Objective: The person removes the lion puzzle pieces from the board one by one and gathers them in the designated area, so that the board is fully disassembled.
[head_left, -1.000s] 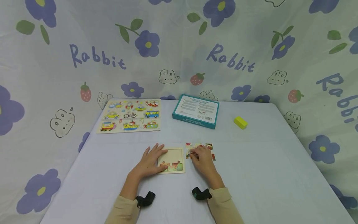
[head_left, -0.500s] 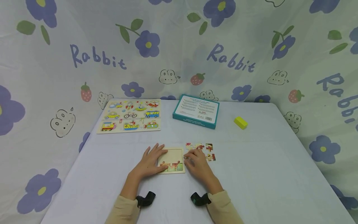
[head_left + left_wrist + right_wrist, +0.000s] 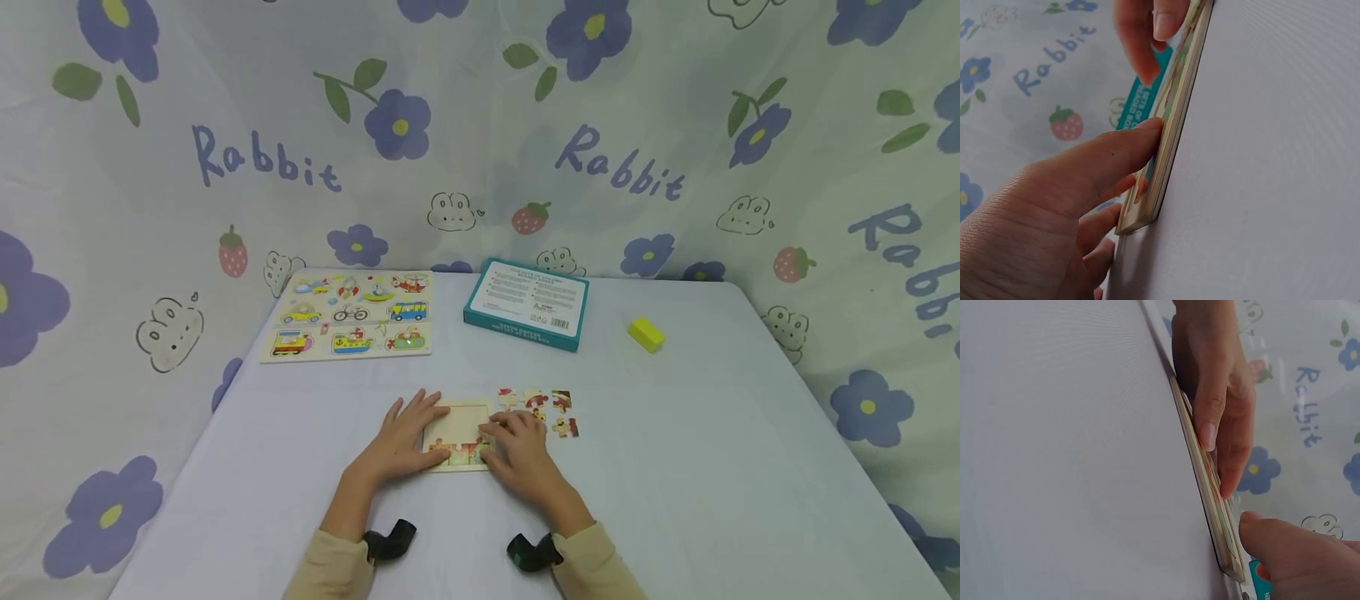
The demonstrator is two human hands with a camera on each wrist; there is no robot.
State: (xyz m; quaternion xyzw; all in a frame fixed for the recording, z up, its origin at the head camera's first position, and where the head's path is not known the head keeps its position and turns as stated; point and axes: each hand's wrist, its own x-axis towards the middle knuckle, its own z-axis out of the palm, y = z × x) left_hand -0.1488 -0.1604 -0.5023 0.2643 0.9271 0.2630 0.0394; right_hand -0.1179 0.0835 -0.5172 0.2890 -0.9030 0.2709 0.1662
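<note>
The left hand point(image 3: 401, 437) rests with spread fingers on the left side of a shallow wooden puzzle tray point(image 3: 459, 469), its thumb on the near edge. Joined puzzle pieces point(image 3: 459, 454) fill the tray's near row; its far part shows bare wood. Over the tray's right edge, the right hand point(image 3: 521, 454) has bent fingers pinching a puzzle piece, mostly hidden by them. In the left wrist view, the left thumb point(image 3: 1116, 156) presses the tray's rim point(image 3: 1169, 147). The right wrist view shows the right thumb point(image 3: 1291, 547) close above the tray point(image 3: 1200, 469).
Several loose puzzle pieces point(image 3: 562, 401) lie right of the tray. Behind are a vehicle picture board point(image 3: 352, 315) at left, a teal-edged box point(image 3: 527, 302) in the middle and a yellow block point(image 3: 646, 334) at right. A printed cloth point(image 3: 480, 125) hangs behind the table.
The right hand has moved left from the loose pieces to the tray's right edge, and a loose piece is gone from their near left corner. The left hand has stayed on the tray.
</note>
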